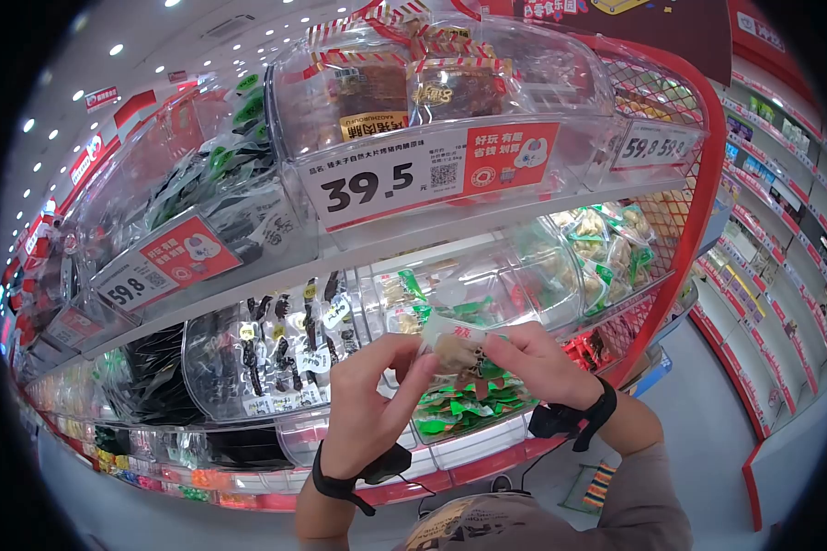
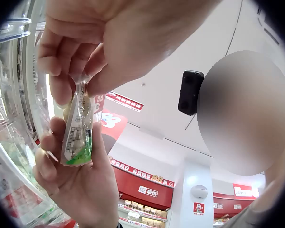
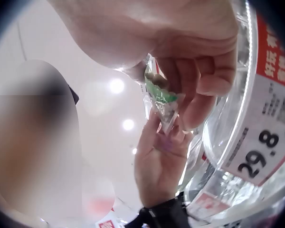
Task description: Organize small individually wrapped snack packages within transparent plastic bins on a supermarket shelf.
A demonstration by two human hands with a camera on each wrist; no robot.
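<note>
Both hands hold a small clear snack packet (image 1: 459, 354) in front of the shelf's lower bins. My left hand (image 1: 374, 393) pinches one end between thumb and fingers. My right hand (image 1: 544, 365) grips the other end. In the left wrist view the packet (image 2: 77, 130) has a printed white label and a green end, which sits between the right hand's (image 2: 85, 194) thumb and fingers. From the right wrist view, the packet's green end (image 3: 161, 92) shows under the right hand, and the left hand (image 3: 161, 164) holds the far end. Pale contents show through the film.
Green-and-clear packets (image 1: 473, 409) lie in a bin just below the hands; similar packets (image 1: 606, 253) fill one at the right. Dark-striped packs (image 1: 289, 340) lie left. A shelf edge with a 39.5 price sign (image 1: 432, 174) juts above. A red-framed rack (image 1: 698, 230) end curves at the right.
</note>
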